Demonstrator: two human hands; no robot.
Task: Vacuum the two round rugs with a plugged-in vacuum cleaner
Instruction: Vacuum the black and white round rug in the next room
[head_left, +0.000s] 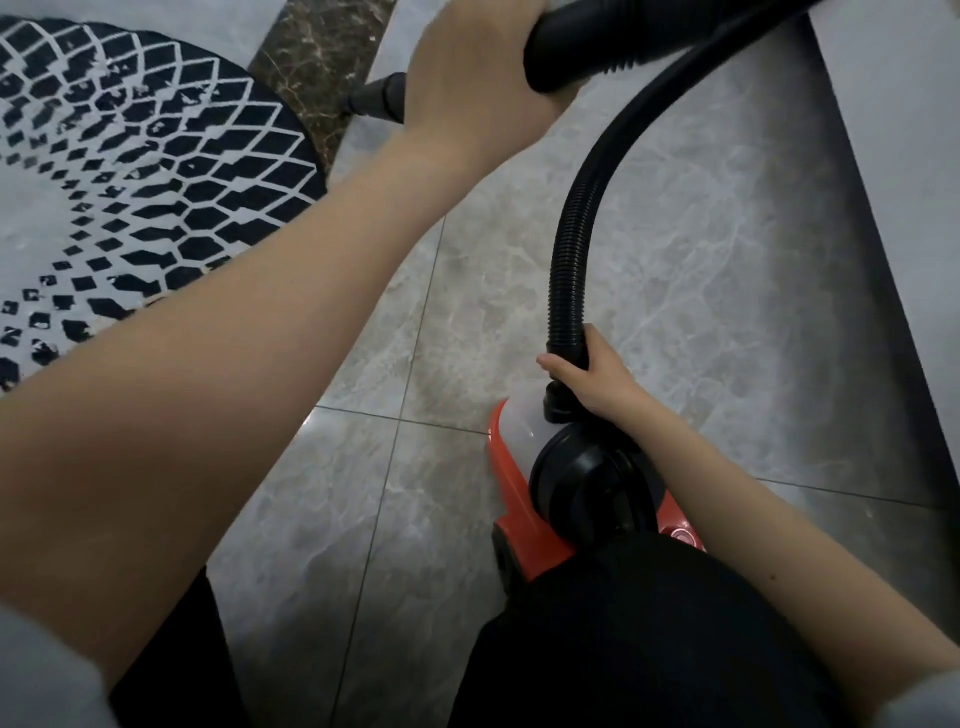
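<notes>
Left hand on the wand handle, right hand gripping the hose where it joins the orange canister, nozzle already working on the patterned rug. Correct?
One thing is off: the nozzle is not on the round rug. The head view shows it over the dark marble strip and grey tile beside the rug's edge. The rest holds: left hand grips the wand handle, right hand grips the hose at the orange canister.

The rug runs off the left edge. The left hand hides part of the wand. The hose leaves the top edge. A knee covers the vacuum's rear.
</notes>
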